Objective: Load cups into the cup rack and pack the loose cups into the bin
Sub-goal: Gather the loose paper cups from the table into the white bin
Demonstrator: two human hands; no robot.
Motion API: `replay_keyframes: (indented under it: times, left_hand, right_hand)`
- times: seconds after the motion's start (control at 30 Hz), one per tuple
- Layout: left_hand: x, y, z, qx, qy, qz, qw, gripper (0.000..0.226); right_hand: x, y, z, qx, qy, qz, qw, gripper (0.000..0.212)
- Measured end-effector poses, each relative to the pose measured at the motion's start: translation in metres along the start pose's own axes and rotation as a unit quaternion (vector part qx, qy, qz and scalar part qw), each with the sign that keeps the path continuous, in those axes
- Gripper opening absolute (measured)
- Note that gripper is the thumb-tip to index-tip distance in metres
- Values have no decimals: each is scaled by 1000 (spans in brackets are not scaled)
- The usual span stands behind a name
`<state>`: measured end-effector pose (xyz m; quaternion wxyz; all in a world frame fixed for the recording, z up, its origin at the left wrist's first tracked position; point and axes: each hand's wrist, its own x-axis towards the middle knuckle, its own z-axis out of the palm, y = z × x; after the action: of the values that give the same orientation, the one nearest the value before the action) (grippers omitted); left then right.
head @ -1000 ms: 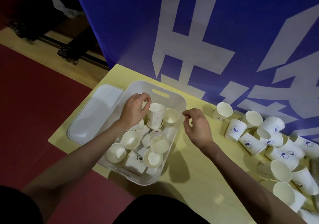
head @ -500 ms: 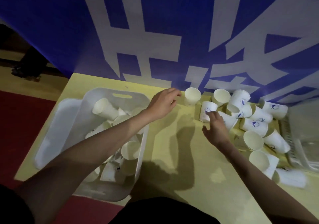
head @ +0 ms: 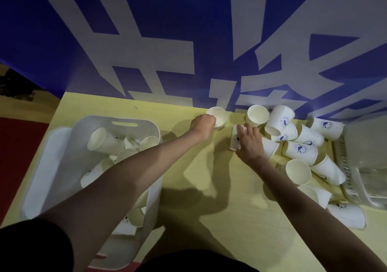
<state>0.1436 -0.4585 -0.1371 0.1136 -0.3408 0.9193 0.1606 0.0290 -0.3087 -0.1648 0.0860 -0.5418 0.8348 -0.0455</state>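
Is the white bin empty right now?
No, the bin already holds several paper cups lying loose inside it.
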Motion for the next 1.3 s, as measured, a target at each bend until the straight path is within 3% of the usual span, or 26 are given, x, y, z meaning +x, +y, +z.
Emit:
replay_keyframes:
  times: [0.07, 0.17, 0.33, 0.53, 0.63, 0.77, 0.93, 1.3]
  left_hand:
    - [-9, -1, -2, -15, 11, -6, 1000, 16]
    - [-33, -2, -19, -117, 103, 0, 988, 15]
    - [-116, -21, -65, -267, 312, 53, 910, 14]
    - [-214, -91, -109, -318, 481, -82, 813, 14]
    - [-245, -134, -106, -276, 436, -138, 846, 16]
    - [-270, -166, -78, -257, 320, -151, 900, 24]
    - [-271, -169, -58, -307, 267, -172, 897, 25]
    - [-264, -129, -50, -296, 267, -80, 914, 23]
  right_hand:
    - [-6, -5, 3, 25, 12, -8, 1000, 79]
    - [-20, -19, 1, 81, 30, -17, 996, 83]
    - [-41, -58, -21, 224, 89, -93, 966, 79]
    - [-51, -142, -87, 351, 123, -175, 911, 76]
    - [-50, -182, -107, 365, 100, -224, 898, 72]
    - [-43, -221, -102, 273, 41, -290, 916, 73]
    - [-39, -230, -90, 212, 4, -279, 937, 73]
    - [-88, -153, -77, 205, 27, -165, 964, 40]
